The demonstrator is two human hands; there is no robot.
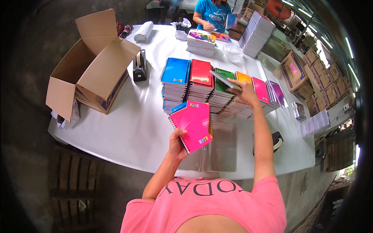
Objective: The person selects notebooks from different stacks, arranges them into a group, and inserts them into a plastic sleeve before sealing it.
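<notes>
My left hand (178, 141) is closed on a fanned bunch of spiral notebooks (194, 126). A pink cover lies on top, with blue and yellow edges showing from under it. My right hand (245, 93) grips a spiral notebook (225, 80), tilted and seen nearly edge-on above the green stack (222, 94); its cover colour is hard to make out. Side by side stand a blue stack (175, 72), a red stack (201, 72), an orange stack (243, 77) partly hidden by my right hand, a pink stack (260, 88) and a purple stack (276, 93).
An open carton (91, 73) and a black tape dispenser (140, 66) stand at left, another dispenser (276, 142) at right. Clear plastic sheeting (217, 151) lies at the table's near side. Across the table, a co-worker (213, 17) handles books beside tall stacks (256, 35).
</notes>
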